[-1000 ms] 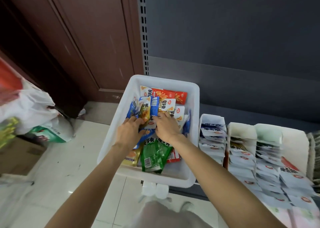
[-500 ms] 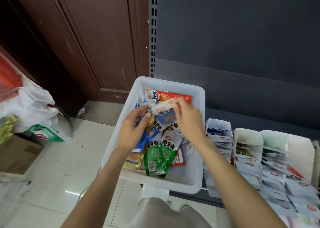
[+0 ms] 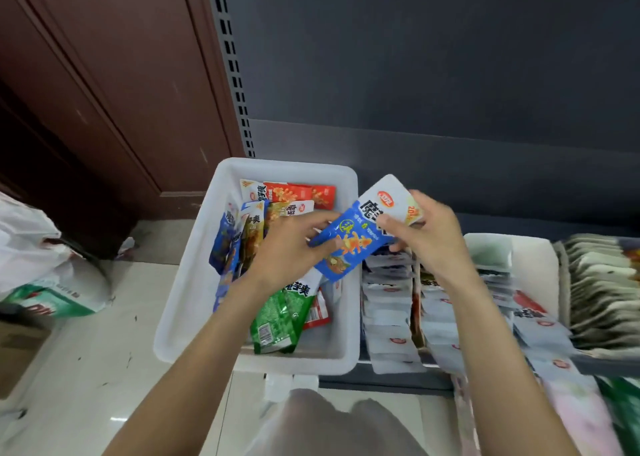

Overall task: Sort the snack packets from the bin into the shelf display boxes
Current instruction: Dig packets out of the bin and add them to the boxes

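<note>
A white plastic bin [image 3: 187,296] holds several snack packets: blue, red, green and yellow ones. My right hand [image 3: 433,244] grips a blue-and-white packet [image 3: 353,244] by its white top, lifted above the bin's right rim. My left hand [image 3: 287,251] pinches the same packet's lower left edge, over the pile. A green packet [image 3: 280,317] lies near the bin's front. To the right, white display boxes [image 3: 533,258] on the shelf hold rows of pale packets [image 3: 388,310].
The dark grey shelf back panel [image 3: 433,74] rises behind the bin and boxes. A brown wooden door [image 3: 114,84] stands at the left. White plastic bags and a green carton [image 3: 45,299] lie on the tiled floor at the left.
Both hands have risen out of the pile with a blue-and-white packet and shifted right, toward the display boxes. The view has swung right.
</note>
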Available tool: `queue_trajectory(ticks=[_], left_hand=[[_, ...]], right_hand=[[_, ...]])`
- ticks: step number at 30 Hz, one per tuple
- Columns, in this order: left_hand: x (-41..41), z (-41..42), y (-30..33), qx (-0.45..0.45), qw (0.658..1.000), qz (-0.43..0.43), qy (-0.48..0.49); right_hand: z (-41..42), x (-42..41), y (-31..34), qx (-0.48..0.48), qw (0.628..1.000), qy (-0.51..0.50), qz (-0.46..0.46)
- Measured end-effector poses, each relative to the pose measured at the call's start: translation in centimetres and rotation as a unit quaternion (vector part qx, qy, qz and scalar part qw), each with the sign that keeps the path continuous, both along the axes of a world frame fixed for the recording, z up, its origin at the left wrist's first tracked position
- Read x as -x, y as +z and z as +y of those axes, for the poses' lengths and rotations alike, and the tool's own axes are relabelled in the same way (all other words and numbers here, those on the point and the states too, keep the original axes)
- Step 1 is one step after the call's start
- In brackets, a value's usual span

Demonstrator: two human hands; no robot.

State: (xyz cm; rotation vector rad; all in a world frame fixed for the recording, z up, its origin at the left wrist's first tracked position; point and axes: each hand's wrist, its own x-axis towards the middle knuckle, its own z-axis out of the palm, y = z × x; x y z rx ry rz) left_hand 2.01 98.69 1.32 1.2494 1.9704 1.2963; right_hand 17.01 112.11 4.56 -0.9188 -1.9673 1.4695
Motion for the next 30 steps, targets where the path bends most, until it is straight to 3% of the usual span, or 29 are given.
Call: queue_trajectory(ticks=[3,5,7,9,12,15,17,19,23,27,30], left_hand=[[-1.5,2.8,0.4,-0.078,0.982,0.123,0.120],[-2.2,4.2,-0.1,-0.096,0.975,0.153,0.134],[-2.6,5.0,-1.2,-0.017,0.985,0.165,0.040],[-3.4,5.4,-2.3,0.101,0.958,0.251,-0.094],[-4.5,5.0,-3.6,0.129,0.925,0.321,-0.159],[-4.7,4.6,-4.2,0.096,0.932,0.316,-0.145],[-4.9,4.4,-4.1,0.080,0.934,0.322,-0.136],[-5.1,4.2,-3.9,0.072,0.934,0.324,-0.131],[-5.1,3.8,-3.9,0.054,0.943,0.308,-0.117],[-5.0,3.5,-4.3,0.033,0.948,0.300,-0.101],[-4.7,3.4,-4.5,0.032,0.948,0.301,-0.098]], right_hand=[[1.8,-2.8,0.9,-0.042,0.993,-0.098,0.048],[2.9,-5.0,0.9,-0.041,0.980,-0.168,0.098],[3.8,-6.8,0.6,-0.029,0.967,-0.216,0.131],[4.5,-7.9,0.2,-0.023,0.959,-0.237,0.156],[5.1,-8.0,-0.2,-0.029,0.963,-0.211,0.166],[5.6,-6.6,-0.9,-0.095,0.982,-0.132,0.097],[5.8,-5.0,-1.9,-0.194,0.979,-0.061,0.007],[5.4,-3.3,-2.9,-0.302,0.949,0.016,-0.085],[4.5,-1.6,-3.8,-0.416,0.884,0.096,-0.191],[4.3,-0.8,-4.8,-0.447,0.838,0.114,-0.291],[4.4,-0.6,-5.2,-0.420,0.834,0.114,-0.341]])
